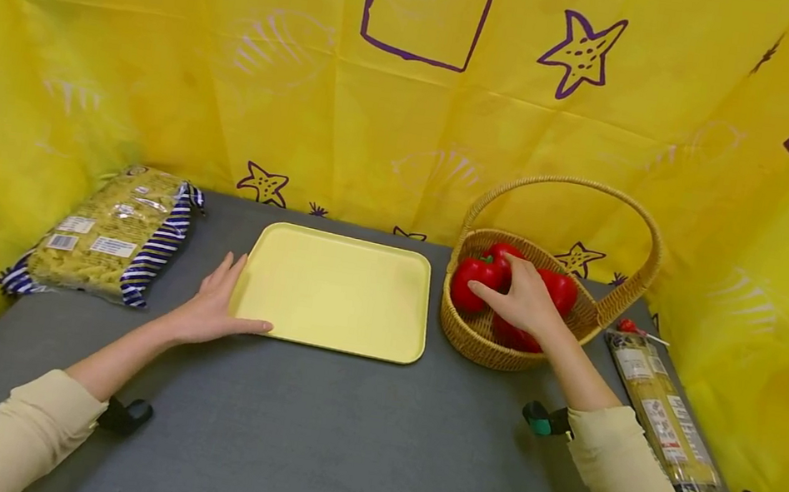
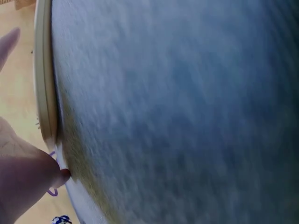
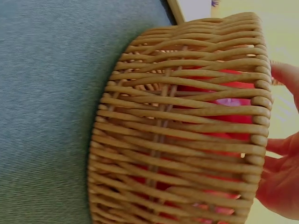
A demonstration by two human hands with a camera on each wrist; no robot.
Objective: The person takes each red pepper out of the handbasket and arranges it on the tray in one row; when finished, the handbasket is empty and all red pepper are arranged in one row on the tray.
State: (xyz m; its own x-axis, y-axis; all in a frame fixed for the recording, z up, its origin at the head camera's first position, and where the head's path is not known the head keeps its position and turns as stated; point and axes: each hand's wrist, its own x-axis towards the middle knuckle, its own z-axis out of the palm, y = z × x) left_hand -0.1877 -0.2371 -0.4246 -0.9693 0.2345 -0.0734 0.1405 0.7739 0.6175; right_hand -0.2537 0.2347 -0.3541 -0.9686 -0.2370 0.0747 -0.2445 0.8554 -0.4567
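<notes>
My left hand (image 1: pixel 219 310) lies at the left end of a pale yellow tray (image 1: pixel 335 292). Its fingers stretch along the left edge, and the thumb reaches over the near rim. The left wrist view shows the tray's side (image 2: pixel 44 74) close to the hand (image 2: pixel 23 172). Over a wicker basket (image 1: pixel 481 351) with a tall handle, my right hand (image 1: pixel 527 298) reaches down among red bell peppers (image 1: pixel 471 278). Its thumb and fingers are spread at the peppers; the other fingertips are hidden. In the right wrist view, the basket's woven wall (image 3: pixel 187 126) partly covers the peppers.
A bag of pasta (image 1: pixel 112 232) lies at the left. Right of the basket lie a long pack of noodles (image 1: pixel 669 419) and a small red lollipop (image 1: pixel 629 325). Yellow printed cloth (image 1: pixel 396 128) stands around the grey tabletop (image 1: pixel 337 440).
</notes>
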